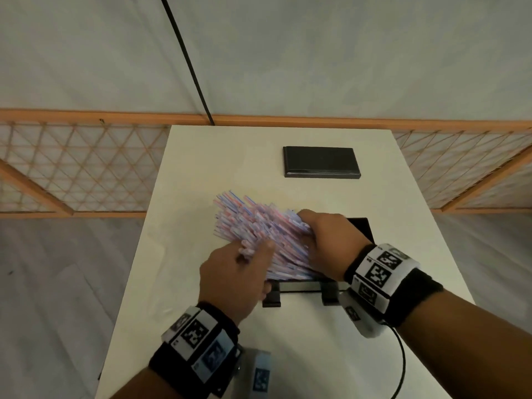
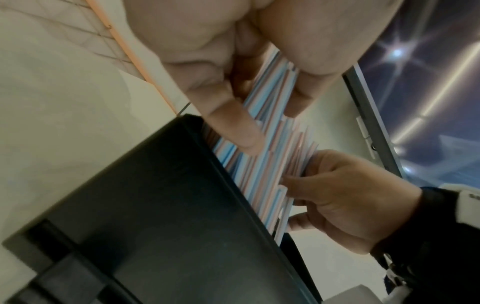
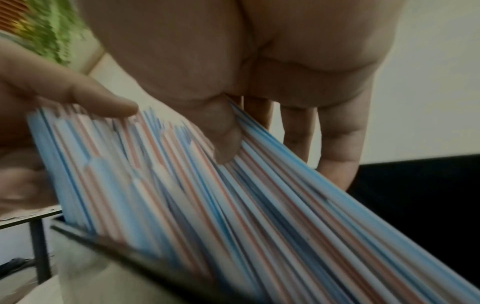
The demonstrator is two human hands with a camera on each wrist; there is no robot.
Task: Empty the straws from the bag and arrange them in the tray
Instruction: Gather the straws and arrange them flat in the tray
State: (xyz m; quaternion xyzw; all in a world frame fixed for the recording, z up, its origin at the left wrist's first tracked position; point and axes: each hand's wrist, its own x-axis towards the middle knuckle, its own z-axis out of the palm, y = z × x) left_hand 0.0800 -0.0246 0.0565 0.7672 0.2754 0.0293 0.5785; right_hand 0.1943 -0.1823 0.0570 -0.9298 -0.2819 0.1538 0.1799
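Observation:
A thick fan of blue, red and white striped straws (image 1: 259, 226) leans out of the black tray (image 1: 361, 226) toward the far left, its lower ends inside the tray. My left hand (image 1: 247, 264) grips the near-left side of the bundle, and thumb and fingers pinch the straws (image 2: 270, 127) in the left wrist view. My right hand (image 1: 319, 234) holds the right side. Its thumb (image 3: 224, 135) presses on top of the straws (image 3: 207, 195) and its fingers curl behind them. No bag is in view.
A flat black rectangular piece (image 1: 321, 162) lies toward the back of the white table (image 1: 201, 326). The tray stands on two black feet (image 1: 272, 298) at its near edge. A wooden lattice screen (image 1: 72, 168) runs behind the table.

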